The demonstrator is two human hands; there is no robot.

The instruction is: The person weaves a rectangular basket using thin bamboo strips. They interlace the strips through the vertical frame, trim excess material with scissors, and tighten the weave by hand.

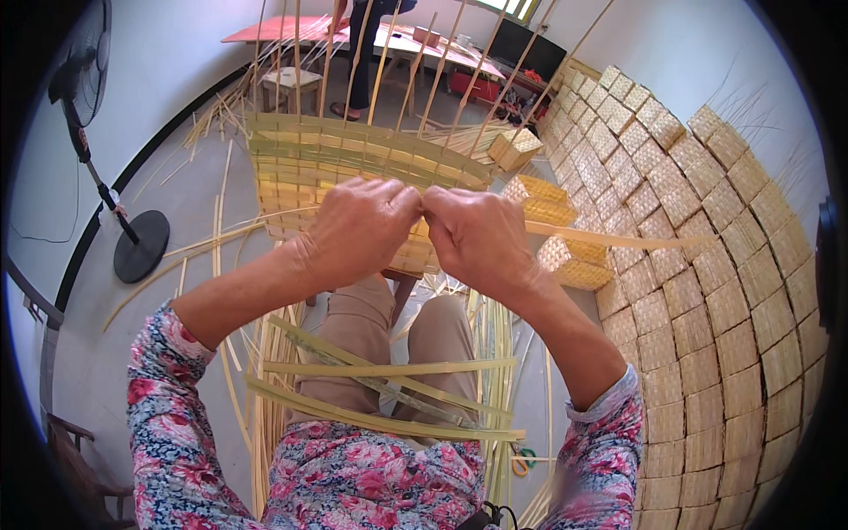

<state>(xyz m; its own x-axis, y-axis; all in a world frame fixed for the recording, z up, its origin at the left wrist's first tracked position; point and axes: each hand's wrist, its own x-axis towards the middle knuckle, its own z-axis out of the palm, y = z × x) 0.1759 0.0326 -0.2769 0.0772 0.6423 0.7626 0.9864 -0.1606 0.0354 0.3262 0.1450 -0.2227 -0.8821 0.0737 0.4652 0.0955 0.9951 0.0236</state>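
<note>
My left hand and my right hand meet in front of me, both closed with knuckles up. Between them they grip a pale bamboo strip, whose long end sticks out to the right past my right hand. Just behind and under my hands stands a woven bamboo basket, yellow-green, with long upright stakes rising from its far side. My hands hide part of its near side. Across my lap lie several loose green bamboo strips.
Stacked woven boxes form a wall on the right, with a few loose boxes beside it. A black fan stands at the left. Scissors lie by my right side. Another person stands near a far table.
</note>
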